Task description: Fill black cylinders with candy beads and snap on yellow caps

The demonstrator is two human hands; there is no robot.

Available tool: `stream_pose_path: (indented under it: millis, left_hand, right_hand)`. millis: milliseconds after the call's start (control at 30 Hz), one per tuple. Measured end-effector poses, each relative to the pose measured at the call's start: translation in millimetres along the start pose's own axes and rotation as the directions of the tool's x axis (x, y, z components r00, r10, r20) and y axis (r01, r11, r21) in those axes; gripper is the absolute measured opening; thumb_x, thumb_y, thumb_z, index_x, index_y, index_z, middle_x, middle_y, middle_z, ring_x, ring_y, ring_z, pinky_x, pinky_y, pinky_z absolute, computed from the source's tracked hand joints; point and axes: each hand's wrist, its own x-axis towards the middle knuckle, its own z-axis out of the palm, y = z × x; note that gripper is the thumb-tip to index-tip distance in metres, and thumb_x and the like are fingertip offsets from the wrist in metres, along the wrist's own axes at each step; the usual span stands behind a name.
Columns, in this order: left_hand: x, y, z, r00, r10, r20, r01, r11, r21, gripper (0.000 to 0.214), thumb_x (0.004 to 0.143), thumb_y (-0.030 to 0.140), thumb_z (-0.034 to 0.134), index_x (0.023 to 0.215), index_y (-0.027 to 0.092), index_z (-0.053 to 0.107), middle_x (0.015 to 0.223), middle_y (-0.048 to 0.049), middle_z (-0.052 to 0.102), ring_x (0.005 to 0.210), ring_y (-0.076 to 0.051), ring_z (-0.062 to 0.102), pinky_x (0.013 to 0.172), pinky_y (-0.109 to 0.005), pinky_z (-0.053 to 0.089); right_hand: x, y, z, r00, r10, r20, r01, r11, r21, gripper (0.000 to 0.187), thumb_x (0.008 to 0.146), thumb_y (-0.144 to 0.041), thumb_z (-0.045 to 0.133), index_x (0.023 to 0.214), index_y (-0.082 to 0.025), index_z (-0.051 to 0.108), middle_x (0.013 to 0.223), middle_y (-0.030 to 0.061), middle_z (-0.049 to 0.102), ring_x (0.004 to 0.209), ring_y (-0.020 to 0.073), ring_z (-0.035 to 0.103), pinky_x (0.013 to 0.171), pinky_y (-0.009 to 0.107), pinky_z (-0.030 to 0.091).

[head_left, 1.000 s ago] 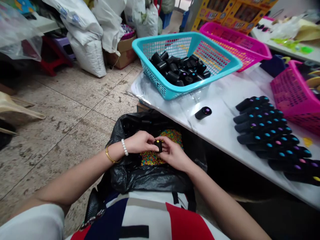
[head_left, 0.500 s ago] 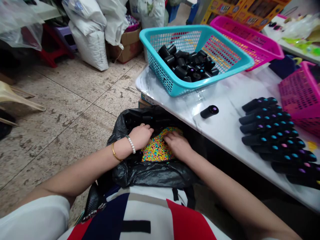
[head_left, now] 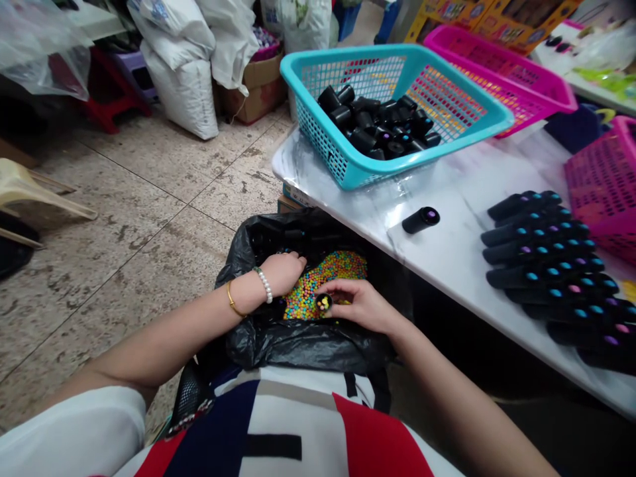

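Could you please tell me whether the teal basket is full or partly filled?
Partly filled: black cylinders lie heaped below the rim of the teal basket, leaving mesh bare.

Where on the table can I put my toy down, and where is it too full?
Try the marble table, between the blue basket and the rows of black tubes, just past the lone tube. Further right it's crowded: the rows fill the table up to the pink basket.

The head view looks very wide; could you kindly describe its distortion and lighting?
In the head view, wide-angle distortion stretches the left arm toward the corner; the light is soft and even, with pale glare on the white tabletop.
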Motion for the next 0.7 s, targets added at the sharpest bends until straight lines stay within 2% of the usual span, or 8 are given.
stream_pose_path:
  millis: [67,133,200,267,367,467,567,700]
  left_hand:
    - [1.2,1.5,-0.3,1.000,-0.005,0.015,0.005,1.000,0.007,0.026,0.081,0.022,0.056,0.105,0.012,0.059,0.094,-0.0141,0.065,0.084,-0.028,0.066,0.069,-0.036,0.053]
    - [1.7,2.6,-0.8,0.999,-0.013,0.030,0.012,1.000,0.017,0.022,0.081,0.023,0.056,0.100,0.012,0.061,0.091,-0.0146,0.066,0.083,-0.028,0.067,0.068,-0.036,0.053]
    - [1.0,2.9,-1.4,0.999,-0.024,0.041,0.023,0.999,0.027,0.020,0.081,0.022,0.054,0.096,0.012,0.062,0.090,-0.0149,0.067,0.082,-0.028,0.067,0.067,-0.035,0.053]
    - [-0.4,2.5,-2.0,0.998,-0.036,0.051,0.035,0.999,0.032,0.019,0.081,0.021,0.053,0.094,0.012,0.062,0.090,-0.0149,0.068,0.082,-0.028,0.068,0.066,-0.034,0.053]
    - [-2.4,1.3,-2.2,0.997,-0.050,0.061,0.048,0.998,0.030,0.021,0.081,0.020,0.052,0.097,0.012,0.062,0.091,-0.0151,0.068,0.083,-0.028,0.068,0.067,-0.035,0.053]
    - [-3.8,1.0,-3.4,0.997,-0.047,0.067,0.046,0.999,0.017,0.023,0.080,0.022,0.054,0.099,0.012,0.061,0.093,-0.0146,0.068,0.084,-0.029,0.067,0.067,-0.035,0.053]
    - [-9.6,2.6,-10.8,0.998,-0.022,0.064,0.022,1.000,-0.001,0.021,0.081,0.027,0.056,0.096,0.013,0.061,0.094,-0.0129,0.067,0.085,-0.028,0.067,0.069,-0.034,0.053]
    - [-33.4,6.4,-31.6,0.996,0.084,0.024,-0.083,0.996,-0.046,0.021,0.083,0.034,0.057,0.094,0.016,0.060,0.096,-0.0096,0.065,0.086,-0.024,0.065,0.074,-0.032,0.052]
  right_hand:
    - [5.7,2.3,2.3,0.997,-0.049,-0.063,0.025,0.944,-0.330,0.027,0.079,-0.013,0.062,0.106,-0.017,0.064,0.099,0.0053,0.066,0.088,0.0173,0.059,0.080,0.030,0.047]
    - [13.3,2.5,10.5,0.995,-0.098,-0.018,0.064,0.767,-0.638,0.022,0.083,-0.010,0.056,0.102,-0.016,0.064,0.100,0.0097,0.064,0.094,0.0212,0.055,0.082,0.033,0.045]
    - [19.8,0.3,21.8,0.988,-0.113,0.106,0.152,0.595,-0.789,0.017,0.089,-0.014,0.050,0.097,-0.015,0.064,0.097,0.0126,0.061,0.095,0.0241,0.051,0.080,0.035,0.044]
    - [23.6,-3.2,31.6,0.967,-0.119,0.226,0.254,0.535,-0.806,0.018,0.092,-0.018,0.046,0.094,-0.015,0.063,0.093,0.0124,0.060,0.093,0.0246,0.049,0.077,0.035,0.044]
    - [24.6,-7.6,36.4,0.936,-0.141,0.323,0.338,0.619,-0.709,0.016,0.091,-0.015,0.048,0.094,-0.017,0.063,0.092,0.0097,0.062,0.090,0.0219,0.050,0.075,0.032,0.044]
    - [20.5,-8.7,29.6,0.928,-0.195,0.317,0.337,0.801,-0.496,0.022,0.082,-0.006,0.056,0.099,-0.017,0.065,0.096,0.0067,0.065,0.092,0.0188,0.054,0.082,0.030,0.044]
    - [12.0,-6.0,17.8,0.966,-0.155,0.207,0.193,0.964,-0.183,0.029,0.078,-0.009,0.064,0.105,-0.019,0.065,0.097,0.0030,0.068,0.090,0.0158,0.061,0.084,0.028,0.047]
    - [-2.7,0.4,4.0,0.998,0.038,0.050,-0.040,0.998,0.047,0.029,0.075,-0.023,0.069,0.103,-0.019,0.067,0.094,0.0007,0.069,0.080,0.0141,0.065,0.075,0.026,0.051]
